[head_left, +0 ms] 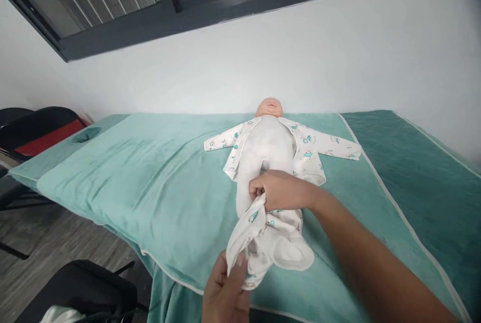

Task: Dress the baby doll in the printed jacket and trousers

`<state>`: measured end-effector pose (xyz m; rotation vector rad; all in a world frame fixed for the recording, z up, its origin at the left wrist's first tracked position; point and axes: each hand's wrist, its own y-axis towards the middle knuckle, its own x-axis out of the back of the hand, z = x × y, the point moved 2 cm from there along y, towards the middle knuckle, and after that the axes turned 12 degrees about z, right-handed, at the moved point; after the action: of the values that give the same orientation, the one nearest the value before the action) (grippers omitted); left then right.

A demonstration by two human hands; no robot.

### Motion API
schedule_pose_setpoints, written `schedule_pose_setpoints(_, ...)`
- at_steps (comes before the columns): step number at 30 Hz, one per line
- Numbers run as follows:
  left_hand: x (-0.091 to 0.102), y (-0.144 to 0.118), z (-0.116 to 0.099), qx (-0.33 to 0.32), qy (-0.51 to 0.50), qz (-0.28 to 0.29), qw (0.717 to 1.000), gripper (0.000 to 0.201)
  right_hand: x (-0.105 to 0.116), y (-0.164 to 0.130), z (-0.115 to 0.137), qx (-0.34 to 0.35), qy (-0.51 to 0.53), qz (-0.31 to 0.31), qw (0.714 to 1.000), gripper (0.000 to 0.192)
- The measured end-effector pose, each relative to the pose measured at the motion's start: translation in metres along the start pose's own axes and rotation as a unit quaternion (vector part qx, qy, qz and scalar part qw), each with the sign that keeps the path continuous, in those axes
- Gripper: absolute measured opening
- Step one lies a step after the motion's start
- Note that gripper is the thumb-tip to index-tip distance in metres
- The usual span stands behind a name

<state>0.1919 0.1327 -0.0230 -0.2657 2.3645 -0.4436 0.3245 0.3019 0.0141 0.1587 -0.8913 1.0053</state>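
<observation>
1. Baby doll [267, 145] lies on its back, head toward the wall, on a massage bed [124, 183] draped in teal towelling. Printed top [306, 150] is on the arms but open across the chest.
2. Printed trousers [270, 243] sit bunched over the doll's legs near the bed's front edge.
3. Right hand [280, 190] at the doll's crotch, fingers closed on a pinch of the waistband cloth. Left hand [225, 293] low at the frame edge, fingers closed on the loose hem end; thumb visible on top of the fabric.
4. Judgement: the step in hand looks like working the trousers along the legs. To do it well, keep the cloth gathered short so the foot meets only a short tunnel of fabric.
5. Both hands should pull evenly; a one-sided tug would likely twist the leg seam.
6. Hold the doll's hips flat on the bed, or the body may slide toward the edge.
7. Dark chairs [41, 130] stand left of the bed, well apart from the work.
</observation>
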Motion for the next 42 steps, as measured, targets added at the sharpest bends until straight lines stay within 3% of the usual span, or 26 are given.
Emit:
schedule_pose_setpoints(6, 0.036, 0.005, 0.009, 0.012, 0.062, -0.067, 0.996, 0.046, -0.005, 0.001, -0.001, 0.0, -0.034, 0.003, 0.999, 0.015)
schedule_pose_setpoints(15, 0.062, 0.025, 0.011, 0.008, 0.23, -0.028, 0.973, 0.05, -0.007, 0.002, 0.001, -0.005, -0.041, 0.007, 0.999, 0.017)
schedule_pose_setpoints(25, 0.042, 0.047, -0.01, -0.009, 0.221, 0.091, 0.971, 0.041, -0.001, 0.001, 0.001, 0.014, -0.009, 0.009, 1.0, 0.022)
schedule_pose_setpoints(32, 0.031, 0.066, -0.04, -0.014, 0.307, 0.176, 0.935, 0.032, 0.003, -0.003, -0.002, 0.044, 0.048, 0.029, 0.997, 0.03)
schedule_pose_setpoints(38, 0.035, 0.089, -0.055, -0.027, 0.395, 0.159, 0.905, 0.015, 0.003, -0.004, -0.005, 0.042, 0.061, 0.081, 0.994, 0.039)
schedule_pose_setpoints(42, 0.033, 0.099, -0.054, -0.081, 0.42, 0.106, 0.898, 0.01, 0.002, -0.001, -0.004, 0.028, 0.021, 0.066, 0.997, 0.038)
